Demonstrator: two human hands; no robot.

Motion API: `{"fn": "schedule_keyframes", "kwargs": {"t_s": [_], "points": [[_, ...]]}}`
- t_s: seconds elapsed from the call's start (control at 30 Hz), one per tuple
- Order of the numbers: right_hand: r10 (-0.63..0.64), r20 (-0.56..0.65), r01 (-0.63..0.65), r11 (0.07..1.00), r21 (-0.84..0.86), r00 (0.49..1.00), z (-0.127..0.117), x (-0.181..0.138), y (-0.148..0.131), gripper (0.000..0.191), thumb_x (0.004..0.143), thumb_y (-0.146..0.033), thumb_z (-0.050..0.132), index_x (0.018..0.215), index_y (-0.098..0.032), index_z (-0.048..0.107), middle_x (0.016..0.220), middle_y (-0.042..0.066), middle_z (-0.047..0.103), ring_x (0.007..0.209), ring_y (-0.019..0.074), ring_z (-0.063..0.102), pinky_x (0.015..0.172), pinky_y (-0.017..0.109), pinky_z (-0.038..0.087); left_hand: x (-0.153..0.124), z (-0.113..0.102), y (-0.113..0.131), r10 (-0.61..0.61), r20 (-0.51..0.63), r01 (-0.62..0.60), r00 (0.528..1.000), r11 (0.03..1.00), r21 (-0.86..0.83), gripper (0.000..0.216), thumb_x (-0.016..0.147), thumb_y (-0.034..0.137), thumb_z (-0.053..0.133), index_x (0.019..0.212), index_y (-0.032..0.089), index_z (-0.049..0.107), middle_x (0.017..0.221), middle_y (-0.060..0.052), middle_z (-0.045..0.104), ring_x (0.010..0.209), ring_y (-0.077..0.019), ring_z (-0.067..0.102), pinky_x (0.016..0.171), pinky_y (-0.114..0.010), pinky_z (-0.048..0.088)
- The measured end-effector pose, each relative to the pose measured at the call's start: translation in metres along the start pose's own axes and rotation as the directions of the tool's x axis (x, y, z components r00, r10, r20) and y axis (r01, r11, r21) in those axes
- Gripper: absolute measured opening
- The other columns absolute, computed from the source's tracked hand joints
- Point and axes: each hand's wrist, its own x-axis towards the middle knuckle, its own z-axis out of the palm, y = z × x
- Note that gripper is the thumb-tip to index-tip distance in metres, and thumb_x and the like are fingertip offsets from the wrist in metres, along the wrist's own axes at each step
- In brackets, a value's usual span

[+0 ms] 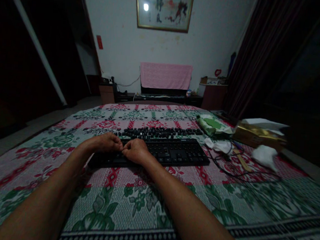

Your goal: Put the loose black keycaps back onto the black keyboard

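A black computer keyboard point(179, 155) lies on the patterned tablecloth, with many of its keycaps off. Over its left part, my left hand point(107, 142) and my right hand point(135, 150) come together, fingertips nearly touching. Both sets of fingers are pinched closed. Whatever small thing they may hold is too dark and small to make out. Just behind the keyboard, loose black keycaps point(161, 132) are spread in a long band.
To the right are a green-and-white wipes pack point(213, 125), crumpled white tissue point(219, 145), another tissue wad point(265, 156), a gold box point(260, 133) and a flat wooden stick point(242, 160). A black cable point(225, 172) loops over the tablecloth point(142, 207) there.
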Motion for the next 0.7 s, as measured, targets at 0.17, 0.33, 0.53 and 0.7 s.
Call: {"fn": "schedule_keyframes", "kwargs": {"t_s": [0.17, 0.33, 0.53, 0.7], "points": [[-0.004, 0.007, 0.004, 1.000, -0.011, 1.000, -0.001, 0.000, 0.000, 0.021, 0.065, -0.031, 0.050, 0.072, -0.022, 0.067, 0.071, 0.002, 0.067, 0.066, 0.0123, 0.059, 0.057, 0.018, 0.038, 0.003, 0.000, -0.003, 0.026, -0.021, -0.025, 0.999, 0.999, 0.037, 0.034, 0.053, 0.043, 0.056, 0.068, 0.013, 0.059, 0.046, 0.005, 0.042, 0.042, -0.0055, 0.032, 0.040, -0.017, 0.026], [-0.023, -0.006, 0.023, 1.000, -0.012, 1.000, -0.002, 0.000, 0.001, 0.020, 0.065, -0.031, 0.051, 0.074, -0.023, 0.067, 0.072, 0.001, 0.067, 0.066, 0.0115, 0.058, 0.057, 0.017, 0.038, 0.001, 0.001, 0.002, 0.046, -0.015, -0.045, 0.999, 0.997, 0.062, 0.027, 0.053, 0.038, 0.056, 0.065, 0.013, 0.058, 0.047, 0.004, 0.044, 0.043, -0.0061, 0.034, 0.042, -0.017, 0.027], [-0.003, 0.004, 0.003, 1.000, -0.016, 1.000, -0.002, -0.001, -0.002, 0.021, 0.064, -0.031, 0.050, 0.072, -0.022, 0.067, 0.070, 0.002, 0.066, 0.063, 0.0120, 0.058, 0.055, 0.018, 0.037, 0.001, 0.002, 0.001, 0.071, -0.028, -0.067, 0.997, 0.990, 0.122, 0.023, 0.055, 0.035, 0.053, 0.063, 0.014, 0.057, 0.049, 0.004, 0.045, 0.045, -0.0066, 0.036, 0.044, -0.017, 0.028], [-0.012, -0.001, 0.012, 1.000, -0.004, 1.000, -0.003, -0.002, -0.003, 0.021, 0.066, -0.028, 0.049, 0.071, -0.020, 0.067, 0.069, 0.002, 0.066, 0.063, 0.0118, 0.058, 0.055, 0.017, 0.037, 0.004, 0.001, -0.007, 0.113, -0.010, -0.110, 0.994, 0.985, 0.129, 0.023, 0.057, 0.036, 0.054, 0.065, 0.014, 0.058, 0.051, 0.004, 0.046, 0.046, -0.0064, 0.037, 0.045, -0.017, 0.029]]}}
